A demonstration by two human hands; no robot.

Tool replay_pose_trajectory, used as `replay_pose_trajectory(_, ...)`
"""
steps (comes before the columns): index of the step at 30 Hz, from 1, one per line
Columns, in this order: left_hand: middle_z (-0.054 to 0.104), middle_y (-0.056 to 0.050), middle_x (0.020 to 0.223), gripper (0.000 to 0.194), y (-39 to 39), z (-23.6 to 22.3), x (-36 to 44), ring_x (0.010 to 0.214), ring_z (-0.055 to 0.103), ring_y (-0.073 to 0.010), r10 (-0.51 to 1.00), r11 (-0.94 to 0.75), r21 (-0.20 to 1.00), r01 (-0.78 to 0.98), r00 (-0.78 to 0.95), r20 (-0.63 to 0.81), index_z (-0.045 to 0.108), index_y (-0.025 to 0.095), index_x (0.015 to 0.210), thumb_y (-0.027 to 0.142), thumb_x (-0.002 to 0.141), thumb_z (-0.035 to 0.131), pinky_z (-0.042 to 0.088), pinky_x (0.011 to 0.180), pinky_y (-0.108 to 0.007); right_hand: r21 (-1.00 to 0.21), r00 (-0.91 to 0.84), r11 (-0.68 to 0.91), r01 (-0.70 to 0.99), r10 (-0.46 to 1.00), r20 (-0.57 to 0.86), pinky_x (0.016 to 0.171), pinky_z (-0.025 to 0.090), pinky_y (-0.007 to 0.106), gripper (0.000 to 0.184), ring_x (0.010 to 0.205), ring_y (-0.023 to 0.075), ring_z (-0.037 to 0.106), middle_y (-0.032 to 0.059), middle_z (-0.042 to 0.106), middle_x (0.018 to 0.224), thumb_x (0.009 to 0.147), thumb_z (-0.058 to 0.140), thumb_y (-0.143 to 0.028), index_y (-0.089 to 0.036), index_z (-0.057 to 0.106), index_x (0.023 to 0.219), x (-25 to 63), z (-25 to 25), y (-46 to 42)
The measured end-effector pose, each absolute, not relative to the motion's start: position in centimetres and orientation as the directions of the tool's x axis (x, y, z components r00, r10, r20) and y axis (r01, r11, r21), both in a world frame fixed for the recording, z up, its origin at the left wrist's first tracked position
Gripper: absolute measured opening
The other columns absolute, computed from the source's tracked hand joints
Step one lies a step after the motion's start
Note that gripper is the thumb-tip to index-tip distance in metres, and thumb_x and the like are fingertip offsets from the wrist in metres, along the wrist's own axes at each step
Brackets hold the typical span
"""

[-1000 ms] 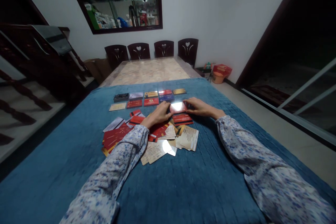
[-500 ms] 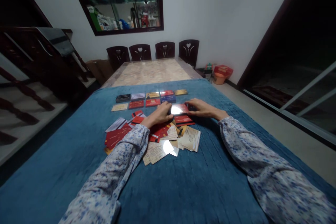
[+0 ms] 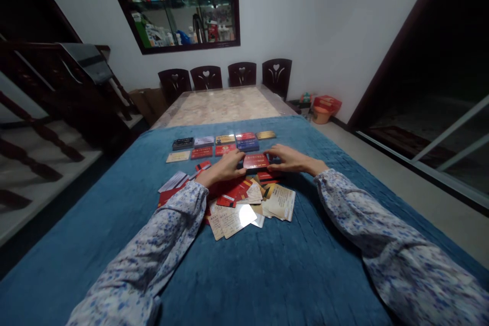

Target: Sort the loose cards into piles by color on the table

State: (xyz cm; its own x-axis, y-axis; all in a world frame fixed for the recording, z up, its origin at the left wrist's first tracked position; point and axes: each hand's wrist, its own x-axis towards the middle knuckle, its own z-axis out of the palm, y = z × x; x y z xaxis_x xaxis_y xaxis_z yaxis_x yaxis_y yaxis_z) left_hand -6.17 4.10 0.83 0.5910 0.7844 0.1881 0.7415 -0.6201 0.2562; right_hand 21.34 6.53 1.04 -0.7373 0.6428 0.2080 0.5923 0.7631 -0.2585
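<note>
Between my two hands is a red card (image 3: 255,161), perhaps a small stack, held by its short ends. My left hand (image 3: 225,167) is closed on its left end, and my right hand (image 3: 287,158) grips the right end. Below them lies a loose spread of red cards (image 3: 239,191), partly hidden by my left hand and sleeve. Cream cards (image 3: 233,221) and a fanned group of beige cards (image 3: 280,202) lie nearer me. Beyond my hands are neat stacks in rows: black cards (image 3: 183,143), red cards (image 3: 201,152), blue cards (image 3: 248,145) and a gold card (image 3: 266,135).
A blue cloth (image 3: 305,265) covers the near part of the table, with the marble tabletop (image 3: 225,103) bare beyond it. Several dark chairs (image 3: 206,77) stand at the far end. A wooden railing (image 3: 38,127) is at the left.
The red card between my hands has tilted, so the bright glare on it is gone and its printed face shows. My hands have shifted slightly; the view has moved a little.
</note>
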Motion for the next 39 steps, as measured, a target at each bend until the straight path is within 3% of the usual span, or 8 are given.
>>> replay_pose_trajectory(7,0.062,-0.013,0.117,0.029,3.3,1.3,-8.6,0.111,0.06,-0.0277,0.782,-0.623,0.254,0.74,0.6,0.17,0.062,0.018,0.113,0.03,0.087,0.062,0.051,0.097,-0.041,-0.249,-0.763,0.782,0.571,0.618,0.19,0.087,0.048,0.036,0.046,0.1,0.0267,0.062,0.0146,0.071,0.109,0.087,0.07,-0.036,-0.013,0.068,0.126,19.0,1.2,6.8)
replay_pose_trajectory(13,0.062,-0.011,0.115,0.028,2.6,1.8,-11.1,0.105,0.061,-0.0265,0.821,-0.57,0.255,0.781,0.555,0.135,0.063,0.019,0.112,0.033,0.088,0.061,0.052,0.093,-0.041,-0.252,-0.798,0.816,0.52,0.569,0.198,0.09,0.047,0.036,0.036,0.103,0.0267,0.061,0.0144,0.071,0.112,0.086,0.07,-0.033,-0.013,0.07,0.117,16.1,1.4,7.5)
replay_pose_trajectory(21,0.062,-0.011,0.113,0.037,2.8,1.8,-14.6,0.104,0.062,-0.0256,0.82,-0.572,0.25,0.781,0.553,0.146,0.062,0.017,0.122,0.03,0.088,0.062,0.052,0.091,-0.036,-0.231,-0.819,0.826,0.514,0.553,0.155,0.081,0.045,0.032,0.031,0.091,0.0228,0.061,0.0118,0.072,0.1,0.083,0.074,-0.029,-0.012,0.071,0.109,12.2,2.2,8.4)
replay_pose_trajectory(27,0.063,-0.012,0.112,0.031,3.0,2.0,-16.7,0.105,0.062,-0.0262,0.845,-0.535,0.224,0.815,0.513,0.153,0.065,0.016,0.115,0.029,0.087,0.063,0.052,0.094,-0.038,-0.189,-0.831,0.838,0.511,0.538,0.139,0.077,0.043,0.029,0.025,0.09,0.0217,0.061,0.012,0.072,0.1,0.085,0.073,-0.031,-0.012,0.071,0.102,9.5,2.7,8.9)
replay_pose_trajectory(39,0.062,-0.009,0.108,0.033,3.7,2.9,-20.3,0.101,0.063,-0.0248,0.899,-0.437,0.172,0.883,0.42,0.126,0.067,0.018,0.115,0.035,0.087,0.06,0.052,0.091,-0.034,-0.038,-0.798,0.803,0.595,0.596,0.091,0.084,0.042,0.031,0.039,0.111,0.029,0.06,0.0161,0.069,0.118,0.086,0.073,-0.039,-0.014,0.072,0.117,4.5,2.9,10.8)
